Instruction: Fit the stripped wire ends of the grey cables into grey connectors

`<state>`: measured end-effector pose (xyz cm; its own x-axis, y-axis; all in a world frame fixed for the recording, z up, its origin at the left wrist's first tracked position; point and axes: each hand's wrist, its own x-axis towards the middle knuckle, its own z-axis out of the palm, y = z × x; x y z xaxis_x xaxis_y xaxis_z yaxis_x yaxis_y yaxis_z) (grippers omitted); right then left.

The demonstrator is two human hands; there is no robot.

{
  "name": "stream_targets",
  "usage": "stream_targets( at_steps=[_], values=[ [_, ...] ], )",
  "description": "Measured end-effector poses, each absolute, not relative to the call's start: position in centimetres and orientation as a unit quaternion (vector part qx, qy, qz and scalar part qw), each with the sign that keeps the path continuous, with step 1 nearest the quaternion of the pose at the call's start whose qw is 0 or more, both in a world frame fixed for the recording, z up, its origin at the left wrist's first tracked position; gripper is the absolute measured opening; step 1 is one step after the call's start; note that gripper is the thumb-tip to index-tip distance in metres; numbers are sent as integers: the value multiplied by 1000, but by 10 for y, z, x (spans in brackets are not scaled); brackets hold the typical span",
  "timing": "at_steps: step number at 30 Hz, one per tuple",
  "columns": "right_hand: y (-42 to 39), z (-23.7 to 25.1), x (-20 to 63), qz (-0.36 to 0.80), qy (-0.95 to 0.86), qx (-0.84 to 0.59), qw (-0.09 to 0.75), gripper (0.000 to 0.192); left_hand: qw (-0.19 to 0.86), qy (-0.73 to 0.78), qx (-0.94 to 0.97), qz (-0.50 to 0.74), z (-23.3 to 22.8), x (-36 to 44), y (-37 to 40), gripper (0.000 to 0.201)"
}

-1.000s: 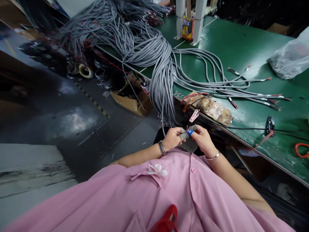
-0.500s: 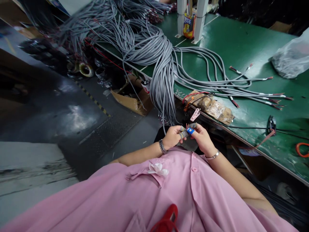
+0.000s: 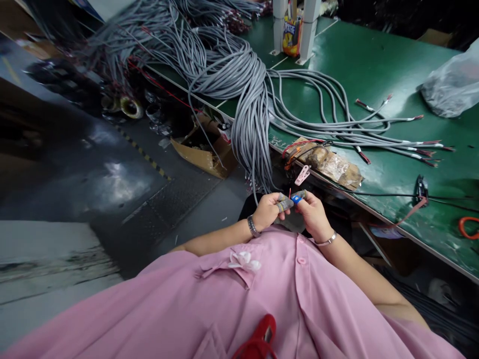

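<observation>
Saw left hand (image 3: 267, 211) and right hand (image 3: 313, 214) together below surface (image 3: 374, 65) edge, fingers (image 3: 285, 204) pinching thin red wire end (image 3: 290, 192) beside hanging grey cable bundle (image 3: 250, 134).

Two hands (image 3: 290, 209), one pink clip (image 3: 301, 175), one cardboard box (image 3: 204, 149), one plastic bag (image 3: 451, 85)

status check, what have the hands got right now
Left hand and right hand together, pinching thin red wire ends of a grey cable. Small blue piece at right fingers. Nothing between them.
</observation>
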<state>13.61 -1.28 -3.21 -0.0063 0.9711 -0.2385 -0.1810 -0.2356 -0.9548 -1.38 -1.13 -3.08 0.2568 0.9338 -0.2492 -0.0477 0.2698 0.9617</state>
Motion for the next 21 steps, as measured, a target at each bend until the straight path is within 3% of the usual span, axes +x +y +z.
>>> stream_targets(
  at_steps=[12,21],
  values=[
    [-7,-19,137,604,-442,-509,425,26,615,488,499,368,-31,-15,-13,15],
    [-12,-32,134,581,-403,-513,487,24,648,485,439,389,-34,-15,-12,25]
  ],
)
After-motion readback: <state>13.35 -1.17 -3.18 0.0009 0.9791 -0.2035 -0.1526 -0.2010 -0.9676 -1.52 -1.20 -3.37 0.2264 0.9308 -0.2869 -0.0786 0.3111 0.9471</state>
